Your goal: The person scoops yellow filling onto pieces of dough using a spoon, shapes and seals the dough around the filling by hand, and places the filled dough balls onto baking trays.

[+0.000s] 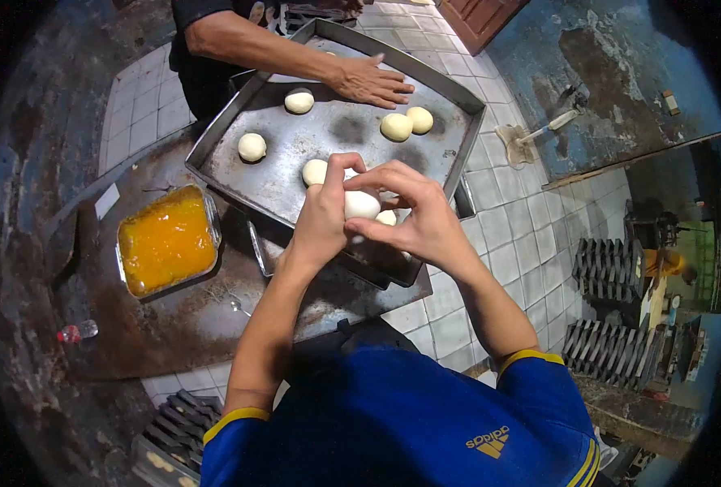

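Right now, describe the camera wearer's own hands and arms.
The left hand and right hand wear no gloves. Both forearms are uncovered below short blue sleeves with yellow cuffs. The blue shirt has a yellow adidas logo.

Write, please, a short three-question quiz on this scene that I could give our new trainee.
1. What do the left hand and the right hand hold between them?
A) a red-capped clear bottle
B) a smooth white ball
C) a silver spoon

2. True or false: the co-worker's bare hand is over the large grey metal tray.

3. Fill in the colour: the rectangular silver metal pan on the brown table holds a glossy ____ filling.

Key: 1 B; 2 true; 3 orange.
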Demonstrator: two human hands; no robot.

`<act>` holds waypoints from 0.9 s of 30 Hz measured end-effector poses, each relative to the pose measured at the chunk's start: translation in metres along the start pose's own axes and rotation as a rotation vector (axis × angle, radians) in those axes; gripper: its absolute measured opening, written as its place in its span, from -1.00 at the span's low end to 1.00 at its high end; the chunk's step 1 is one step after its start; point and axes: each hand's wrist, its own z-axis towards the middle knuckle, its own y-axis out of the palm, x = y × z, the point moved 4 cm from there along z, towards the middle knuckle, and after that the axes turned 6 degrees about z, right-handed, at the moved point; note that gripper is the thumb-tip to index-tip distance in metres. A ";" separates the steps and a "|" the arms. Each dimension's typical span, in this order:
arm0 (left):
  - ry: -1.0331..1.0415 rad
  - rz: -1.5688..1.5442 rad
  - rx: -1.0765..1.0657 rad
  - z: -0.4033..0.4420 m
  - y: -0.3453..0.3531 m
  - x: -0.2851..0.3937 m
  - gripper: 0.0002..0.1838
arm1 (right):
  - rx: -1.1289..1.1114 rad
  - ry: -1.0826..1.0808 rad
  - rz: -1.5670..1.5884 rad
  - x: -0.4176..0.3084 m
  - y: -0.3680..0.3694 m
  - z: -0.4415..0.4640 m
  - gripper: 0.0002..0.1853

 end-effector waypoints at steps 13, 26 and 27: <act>-0.159 0.326 0.008 -0.009 -0.025 -0.032 -0.02 | 0.049 0.196 -0.676 0.140 -0.055 0.017 -0.53; -0.166 0.223 0.189 -0.009 -0.032 -0.033 -0.29 | 0.028 0.325 -0.499 0.141 -0.106 0.073 -0.55; -0.208 0.177 0.190 -0.009 -0.033 -0.035 -0.31 | 0.028 0.324 -0.499 0.146 -0.113 0.080 -0.55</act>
